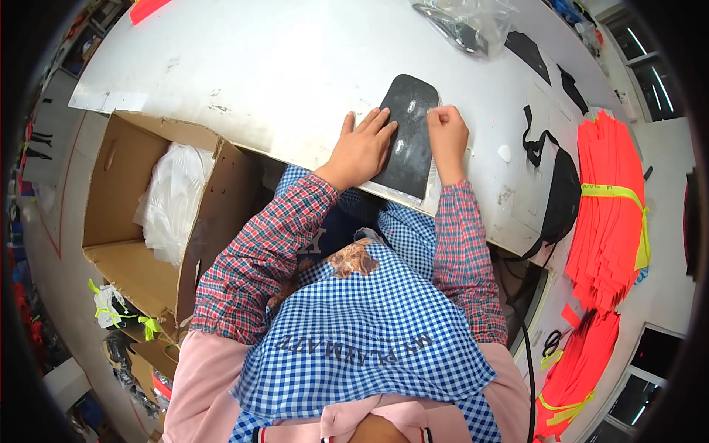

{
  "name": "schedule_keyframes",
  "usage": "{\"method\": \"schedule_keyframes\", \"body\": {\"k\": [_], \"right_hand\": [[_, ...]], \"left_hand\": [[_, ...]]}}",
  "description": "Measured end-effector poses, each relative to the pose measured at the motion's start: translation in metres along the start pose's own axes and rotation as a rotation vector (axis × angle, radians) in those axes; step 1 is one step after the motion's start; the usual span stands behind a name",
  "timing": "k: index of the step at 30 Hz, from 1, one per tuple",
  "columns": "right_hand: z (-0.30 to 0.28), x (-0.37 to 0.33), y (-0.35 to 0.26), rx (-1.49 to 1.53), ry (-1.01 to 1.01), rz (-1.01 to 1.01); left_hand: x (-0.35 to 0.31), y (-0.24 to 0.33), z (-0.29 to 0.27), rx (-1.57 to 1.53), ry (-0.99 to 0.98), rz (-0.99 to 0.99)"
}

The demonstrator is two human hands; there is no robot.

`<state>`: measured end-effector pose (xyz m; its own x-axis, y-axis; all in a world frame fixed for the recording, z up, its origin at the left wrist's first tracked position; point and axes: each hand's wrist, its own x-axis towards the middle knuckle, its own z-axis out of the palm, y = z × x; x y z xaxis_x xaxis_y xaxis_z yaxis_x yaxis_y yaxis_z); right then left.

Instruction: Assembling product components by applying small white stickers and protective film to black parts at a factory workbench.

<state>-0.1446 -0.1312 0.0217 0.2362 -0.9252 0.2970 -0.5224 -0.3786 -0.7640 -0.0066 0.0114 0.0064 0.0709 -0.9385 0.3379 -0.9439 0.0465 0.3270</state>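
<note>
A flat black panel (410,140) with rounded far corners and a few shiny spots lies on the white table at its near edge. A pale, thin edge shows along its right side. My left hand (360,150) rests open on the table, its spread fingertips on the panel's left part. At the far right edge of the panel, my right hand (447,135) is closed in a pinch. What its fingers hold, if anything, is too small to make out. A small white scrap (504,153) lies to the right of that hand.
A cardboard box (111,177) with clear plastic bags (174,198) stands at left. A black pouch with straps (563,193) lies at the right. Beyond it are bundled orange-red fabric pieces (609,170), scissors (552,342) nearby. A clear bag (473,22) lies at the far side.
</note>
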Motion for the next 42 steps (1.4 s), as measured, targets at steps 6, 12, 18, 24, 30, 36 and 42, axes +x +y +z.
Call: {"method": "schedule_keyframes", "body": {"k": [6,12,18,24,30,36,42], "right_hand": [[-0.006,-0.027,0.004,-0.031,-0.049,-0.011],[-0.011,-0.027,-0.002,0.201,-0.005,0.121],[-0.009,-0.039,-0.007,0.354,-0.049,0.207],[-0.011,-0.040,0.002,0.041,-0.090,0.102],[-0.014,-0.032,0.010,0.207,-0.100,0.214],[-0.022,-0.035,-0.013,0.618,-0.164,0.230],[-0.020,-0.040,-0.008,0.411,-0.305,0.164]], "left_hand": [[-0.001,-0.005,0.002,-0.018,0.038,0.026],[-0.001,-0.004,0.001,-0.039,0.026,0.040],[-0.004,-0.005,0.000,-0.055,0.087,0.067],[-0.003,-0.007,0.002,-0.088,0.086,0.077],[-0.003,-0.009,0.004,-0.167,0.103,0.066],[-0.002,-0.009,0.002,-0.206,0.132,0.077],[-0.004,-0.014,-0.005,-0.378,0.224,0.022]]}}
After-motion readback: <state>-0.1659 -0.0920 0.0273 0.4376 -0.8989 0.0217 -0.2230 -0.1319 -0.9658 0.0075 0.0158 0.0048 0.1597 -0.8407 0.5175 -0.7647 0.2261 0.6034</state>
